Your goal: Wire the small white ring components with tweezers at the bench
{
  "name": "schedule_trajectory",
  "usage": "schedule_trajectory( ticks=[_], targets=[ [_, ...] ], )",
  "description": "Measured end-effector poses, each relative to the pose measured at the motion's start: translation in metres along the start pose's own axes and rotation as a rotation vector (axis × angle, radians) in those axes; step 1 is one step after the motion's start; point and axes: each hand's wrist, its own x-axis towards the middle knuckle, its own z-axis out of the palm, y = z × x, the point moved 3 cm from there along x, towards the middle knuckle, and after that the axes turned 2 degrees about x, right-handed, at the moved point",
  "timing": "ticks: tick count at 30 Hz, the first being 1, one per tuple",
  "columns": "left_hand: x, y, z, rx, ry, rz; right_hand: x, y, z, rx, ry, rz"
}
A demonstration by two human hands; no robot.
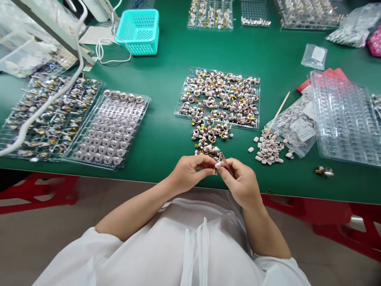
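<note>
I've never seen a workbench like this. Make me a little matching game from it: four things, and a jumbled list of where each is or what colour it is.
Things:
1. Basket
2. Stick
3. Slim tool
4. Table

Places and colours:
A. Dark green
B. In the person's right hand
C. Light turquoise
D. One end at the pile of loose pale pieces

Right pairs: 1-C, 2-D, 3-B, 4-A

Head-worn view, forward and down over hands
</note>
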Motion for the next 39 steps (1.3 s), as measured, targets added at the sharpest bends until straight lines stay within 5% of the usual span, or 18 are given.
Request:
schedule_trajectory(
  ticks=[12, 21, 32, 39],
  targets=[
    [-0.001, 0.001, -0.001, 0.146, 0.013, 0.014, 0.006, -0.007, -0.005, -0.126, -0.064, -0.095],
    [-0.001, -0.002, 0.000, -0.243, 0.019, -0.191, -0.006, -0.002, -0.005, -0.054, -0.010, -0.325],
    [-0.004, 0.001, 0.001, -0.522, -0.001, -0.277, -0.016, 0.000, 0.002, -0.418, 0.079, -0.727],
    [-0.003, 0.002, -0.002, -0.693, -0.134, -0.351, -0.017, 0.001, 0.000, -0.498, 0.157, -0.903]
  ],
)
